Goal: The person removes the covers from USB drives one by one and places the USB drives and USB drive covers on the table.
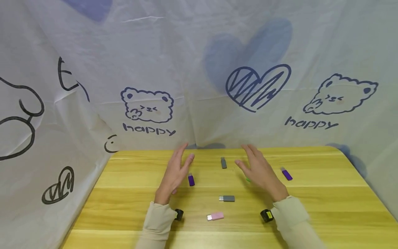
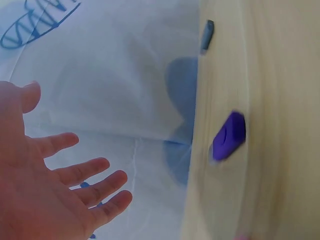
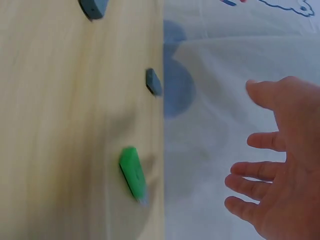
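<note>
My left hand [image 1: 175,171] hovers over the table's left part with fingers extended and nothing held. Just right of it lies a purple USB stick [image 1: 191,180], also in the left wrist view. A pink bit [image 1: 174,191] peeks out beside the left wrist, mostly hidden. Over on the right, my right hand [image 1: 260,171] is likewise raised, fingers spread and holding nothing. Beneath it a green USB stick [image 3: 132,172] shows fully in the right wrist view; the hand mostly covers it in the head view. Between the hands, toward the back, lies a grey USB stick [image 1: 224,163].
A second grey USB stick [image 1: 229,198] and a pink one [image 1: 216,216] lie nearer the front of the wooden table [image 1: 335,207]. Another purple stick [image 1: 286,174] is right of the right hand. A printed cloth [image 1: 199,69] hangs behind the back edge and along the sides.
</note>
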{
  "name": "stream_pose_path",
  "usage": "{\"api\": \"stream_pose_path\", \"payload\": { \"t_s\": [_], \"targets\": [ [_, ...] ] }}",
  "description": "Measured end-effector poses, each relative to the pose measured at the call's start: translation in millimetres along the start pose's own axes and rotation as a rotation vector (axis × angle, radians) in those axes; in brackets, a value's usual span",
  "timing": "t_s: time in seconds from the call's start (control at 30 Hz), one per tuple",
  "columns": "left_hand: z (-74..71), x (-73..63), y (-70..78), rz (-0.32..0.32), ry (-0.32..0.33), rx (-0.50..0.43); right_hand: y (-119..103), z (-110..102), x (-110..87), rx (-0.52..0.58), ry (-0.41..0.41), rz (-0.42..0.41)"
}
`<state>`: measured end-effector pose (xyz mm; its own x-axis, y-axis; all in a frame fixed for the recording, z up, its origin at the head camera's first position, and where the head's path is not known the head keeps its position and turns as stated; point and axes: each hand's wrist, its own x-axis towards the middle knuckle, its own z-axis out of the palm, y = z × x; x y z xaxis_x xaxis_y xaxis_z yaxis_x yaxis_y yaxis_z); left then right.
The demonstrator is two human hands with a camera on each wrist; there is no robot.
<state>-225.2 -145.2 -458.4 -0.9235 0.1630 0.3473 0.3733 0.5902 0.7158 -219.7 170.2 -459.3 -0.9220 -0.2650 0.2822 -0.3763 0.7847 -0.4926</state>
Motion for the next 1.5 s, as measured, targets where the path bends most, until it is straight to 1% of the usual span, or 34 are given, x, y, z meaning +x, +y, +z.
{"api": "stream_pose_path", "payload": {
  "t_s": [0.1,0.2,0.33,0.43,0.47,0.67,0.73,0.83,0.9,1.0,1.2,1.33,1.5],
  "targets": [
    [5.0,-0.4,-0.9,-0.023,0.009,-0.051,-2,12,9.6,-0.015,-0.01,-0.024],
    [8.4,-0.4,-1.2,-0.046,0.002,-0.074,-2,25,18.9,-0.018,-0.027,-0.03],
    [12.3,-0.4,-0.8,-0.024,0.003,-0.08,-4,40,28.7,0.005,-0.077,-0.014],
    [16.4,-1.2,-1.2,-0.003,0.003,-0.099,-9,47,34.2,0.033,-0.106,0.018],
    [17.9,-1.4,-1.6,-0.005,-0.001,-0.105,-10,49,36.0,0.049,-0.11,0.033],
    [21.5,-2.3,1.8,-0.02,-0.027,-0.159,-15,59,48.8,0.209,-0.124,0.193],
    [22.3,-3.0,3.0,-0.023,-0.023,-0.16,-17,62,52.6,0.212,-0.122,0.224],
    [24.4,-4.2,3.3,-0.023,-0.02,-0.153,-21,66,57.3,0.164,-0.117,0.241],
    [26.4,-4.8,2.9,-0.019,-0.023,-0.151,-24,67,59.2,0.122,-0.115,0.247],
    [29.3,-5.2,2.5,-0.018,-0.026,-0.168,-28,67,61.1,0.091,-0.122,0.266],
    [35.6,-6.1,4.8,-0.034,-0.046,-0.248,-28,69,63.6,0.061,-0.148,0.279],
    [40.4,-7.2,7.1,-0.034,-0.057,-0.275,-24,71,62.1,0.092,-0.135,0.271],
    [44.8,-7.7,9.8,-0.037,-0.048,-0.279,-22,70,54.7,0.163,-0.078,0.268]
  ]
}}
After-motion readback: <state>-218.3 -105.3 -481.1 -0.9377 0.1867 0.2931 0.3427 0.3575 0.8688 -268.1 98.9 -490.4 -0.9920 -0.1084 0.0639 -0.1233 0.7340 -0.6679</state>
